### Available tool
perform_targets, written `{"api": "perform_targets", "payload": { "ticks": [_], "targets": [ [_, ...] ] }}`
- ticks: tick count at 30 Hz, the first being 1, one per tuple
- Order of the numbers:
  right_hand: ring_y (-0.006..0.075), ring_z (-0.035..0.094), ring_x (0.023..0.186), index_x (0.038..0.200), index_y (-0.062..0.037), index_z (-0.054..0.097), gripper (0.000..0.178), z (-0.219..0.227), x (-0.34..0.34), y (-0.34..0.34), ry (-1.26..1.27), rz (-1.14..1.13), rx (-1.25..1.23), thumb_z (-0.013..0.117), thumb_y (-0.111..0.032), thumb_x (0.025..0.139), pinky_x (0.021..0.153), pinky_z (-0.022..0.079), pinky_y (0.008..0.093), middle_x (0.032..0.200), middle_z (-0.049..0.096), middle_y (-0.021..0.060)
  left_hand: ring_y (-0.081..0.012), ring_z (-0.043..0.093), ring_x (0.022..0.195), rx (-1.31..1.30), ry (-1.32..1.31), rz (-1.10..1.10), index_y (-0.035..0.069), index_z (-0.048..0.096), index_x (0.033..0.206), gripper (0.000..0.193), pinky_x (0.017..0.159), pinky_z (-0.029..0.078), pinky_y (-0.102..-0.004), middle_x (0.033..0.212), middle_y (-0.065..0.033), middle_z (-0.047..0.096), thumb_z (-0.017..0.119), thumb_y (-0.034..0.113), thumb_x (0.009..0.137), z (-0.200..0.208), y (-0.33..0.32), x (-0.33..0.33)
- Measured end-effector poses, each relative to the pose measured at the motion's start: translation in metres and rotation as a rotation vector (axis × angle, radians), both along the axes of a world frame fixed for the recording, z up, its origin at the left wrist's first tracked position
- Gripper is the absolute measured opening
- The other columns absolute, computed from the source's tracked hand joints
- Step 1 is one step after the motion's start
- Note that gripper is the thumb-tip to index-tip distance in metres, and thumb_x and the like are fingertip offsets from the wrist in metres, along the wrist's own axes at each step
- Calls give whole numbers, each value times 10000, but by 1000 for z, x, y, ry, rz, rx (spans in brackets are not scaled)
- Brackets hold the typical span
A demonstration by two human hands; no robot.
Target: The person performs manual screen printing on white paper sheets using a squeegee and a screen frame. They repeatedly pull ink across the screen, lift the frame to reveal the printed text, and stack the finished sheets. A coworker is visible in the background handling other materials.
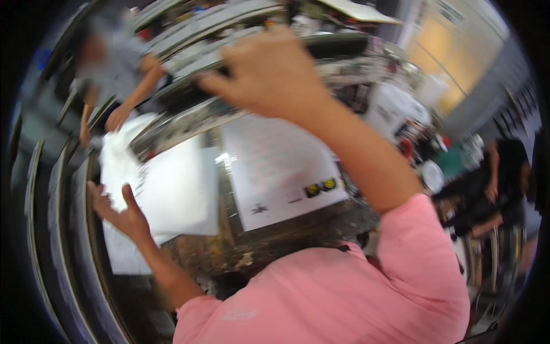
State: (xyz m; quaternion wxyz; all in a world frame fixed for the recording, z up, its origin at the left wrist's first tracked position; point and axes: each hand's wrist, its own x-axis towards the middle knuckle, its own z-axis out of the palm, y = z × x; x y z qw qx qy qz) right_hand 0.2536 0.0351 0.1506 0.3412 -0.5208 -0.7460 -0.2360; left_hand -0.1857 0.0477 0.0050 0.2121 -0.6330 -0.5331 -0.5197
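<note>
My left hand (123,215) is open with its fingers spread, over the left part of a stack of white sheets (177,189). My right hand (275,74) is raised at the top middle, over a long dark frame (177,123) that slants across the far side of the table. Its thumb points left, but motion blur and the back of the hand hide whether the fingers grip the frame. A printed white sheet (281,166) lies below my right forearm, with faint reddish lines, small black marks and two black-and-yellow squares.
A worn, stained table edge (246,255) runs in front of me. Slatted racks (66,229) stand at the left. Beyond the frame at the far left is another person (132,74). White containers (395,109) crowd the right, with a person in dark clothes (481,178) farther right.
</note>
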Motion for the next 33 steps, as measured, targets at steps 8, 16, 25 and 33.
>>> {"api": "perform_targets", "payload": {
  "ticks": [8, 16, 25, 33],
  "targets": [
    [285, 698, 805, 841, -137, 738, 305, -88, -11, -38, 46, -9, 123, 663, -427, 897, 903, 429, 537, 810, 737, 99, -406, 604, 1260, -226, 584, -415, 71, 554, 1555, 1148, 1122, 403, -588, 1316, -161, 654, 870, 723, 665, 91, -53, 251],
    [274, 670, 891, 1037, -100, 745, 268, -141, 72, -148, 390, 207, 227, 770, -223, 800, 878, 489, 466, 925, 692, 48, -412, 607, 1024, -102, 668, -415, 61, 641, 1435, 915, 940, 475, -542, 1129, -172, 640, 858, 649, 769, -8, -70, 220],
    [360, 772, 996, 1110, -127, 812, 308, -210, 398, -233, 114, -1131, -814, 803, -287, 847, 848, 610, 512, 1070, 801, 160, -358, 606, 978, -132, 649, -446, 65, 663, 1420, 920, 906, 482, -525, 1082, -144, 644, 937, 592, 717, -40, -82, 218],
    [405, 782, 934, 964, -46, 796, 196, -253, 430, -223, -14, -1211, -839, 645, -143, 885, 821, 613, 542, 980, 796, 201, -346, 636, 927, -166, 683, -448, 77, 700, 1356, 883, 859, 486, -527, 1047, -118, 668, 922, 617, 693, -56, -90, 212]
  ]
}}
